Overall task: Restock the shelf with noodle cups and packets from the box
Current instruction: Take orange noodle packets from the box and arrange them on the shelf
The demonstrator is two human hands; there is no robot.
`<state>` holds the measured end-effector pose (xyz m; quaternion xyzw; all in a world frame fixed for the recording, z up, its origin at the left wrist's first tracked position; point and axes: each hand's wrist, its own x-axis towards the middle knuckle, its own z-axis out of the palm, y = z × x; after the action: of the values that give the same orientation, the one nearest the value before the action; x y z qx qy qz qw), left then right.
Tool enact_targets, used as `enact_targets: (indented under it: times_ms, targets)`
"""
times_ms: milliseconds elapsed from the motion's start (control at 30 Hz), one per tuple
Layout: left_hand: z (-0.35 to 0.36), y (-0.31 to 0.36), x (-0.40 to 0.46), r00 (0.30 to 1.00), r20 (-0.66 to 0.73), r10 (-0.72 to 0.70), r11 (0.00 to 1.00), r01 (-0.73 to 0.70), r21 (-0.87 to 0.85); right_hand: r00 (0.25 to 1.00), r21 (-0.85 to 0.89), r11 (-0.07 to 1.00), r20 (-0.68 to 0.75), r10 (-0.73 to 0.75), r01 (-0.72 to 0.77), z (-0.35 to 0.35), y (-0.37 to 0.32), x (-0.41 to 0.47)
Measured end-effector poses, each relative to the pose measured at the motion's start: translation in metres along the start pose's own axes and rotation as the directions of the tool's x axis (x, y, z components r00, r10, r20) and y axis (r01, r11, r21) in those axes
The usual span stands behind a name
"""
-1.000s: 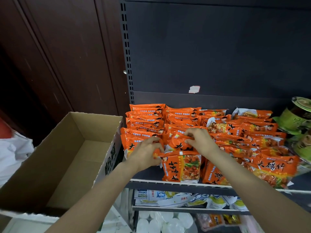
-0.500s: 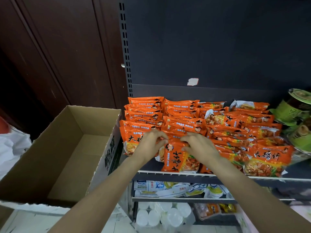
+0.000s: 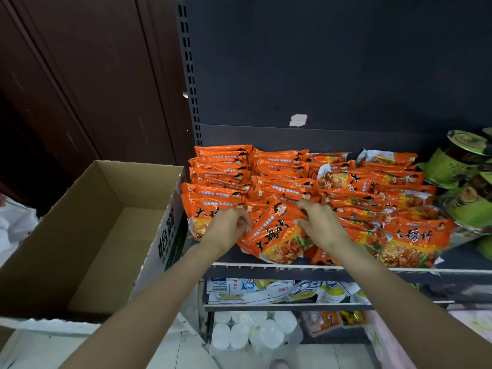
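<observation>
Both hands hold one orange noodle packet [image 3: 277, 235] tilted at the front edge of the shelf [image 3: 292, 267], the left hand [image 3: 226, 227] pinching its left side and the right hand [image 3: 318, 225] gripping its right side, with the open cardboard box [image 3: 87, 235] just left of the shelf.

both hands meet on one orange noodle packet [image 3: 277, 237] at the front of the shelf [image 3: 292, 267]: the left hand [image 3: 226, 226] pinches its left edge, the right hand [image 3: 320, 225] its upper right, and it lies tilted. orange packets [image 3: 292, 177] crowd the shelf behind, green noodle cups [image 3: 463, 166] stand at right, an open cardboard box [image 3: 87, 235] sits just left.
</observation>
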<state>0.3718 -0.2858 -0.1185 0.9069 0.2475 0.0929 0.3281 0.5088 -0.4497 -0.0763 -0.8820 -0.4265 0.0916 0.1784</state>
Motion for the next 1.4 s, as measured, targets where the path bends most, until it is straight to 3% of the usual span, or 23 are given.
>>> enact_targets:
  times_ms: [67,233,500,600,767,833,933,1033,1133,1233,1400]
  targets:
    - [-0.006,0.000,0.004,1.000,-0.006,0.024,1.000,-0.023,0.017,1.000,-0.021,1.000,0.013,-0.022,0.022,0.000,-0.001,0.001]
    - [0.002,-0.001,-0.001,0.983,0.182,0.001,0.994,-0.022,0.108,0.999,0.025,1.000,-0.037,-0.018,0.019,-0.005,0.000,0.001]
    - [0.005,-0.003,0.000,0.998,0.030,0.056,0.998,-0.056,0.013,1.000,-0.007,1.000,0.009,-0.003,0.003,-0.005,0.003,0.000]
    - [-0.003,0.000,0.005,0.990,-0.078,0.117,0.993,-0.115,0.035,0.997,-0.137,0.988,-0.003,-0.072,0.071,-0.003,0.002,-0.001]
    - [-0.008,0.001,0.008,0.980,-0.071,0.185,0.966,-0.168,0.195,0.986,-0.377,0.919,-0.074,-0.153,0.114,0.007,0.000,-0.005]
    - [-0.004,-0.001,0.007,0.983,-0.026,0.184,0.950,-0.171,0.259,0.977,-0.489,0.853,-0.006,-0.211,0.181,0.016,0.001,-0.006]
    - [0.002,0.000,0.004,0.985,-0.009,0.174,0.954,-0.166,0.249,0.982,-0.483,0.855,0.106,-0.155,0.187,0.027,0.004,-0.005]
    - [0.000,0.000,0.005,0.989,0.016,0.148,0.965,-0.148,0.216,0.981,-0.454,0.870,0.112,-0.156,0.190,0.033,0.005,-0.004]
    - [-0.001,-0.001,0.004,0.983,0.132,0.126,0.950,-0.158,0.271,0.979,-0.452,0.869,0.120,-0.166,0.203,0.038,-0.001,-0.004]
    - [0.005,0.000,0.006,0.968,0.195,0.162,0.872,-0.232,0.432,0.980,-0.507,0.839,0.108,-0.166,0.198,0.040,-0.004,-0.002]
    - [0.018,0.008,0.017,0.960,0.121,0.252,0.813,-0.278,0.511,0.991,-0.659,0.747,-0.017,-0.130,0.087,0.036,0.000,0.003]
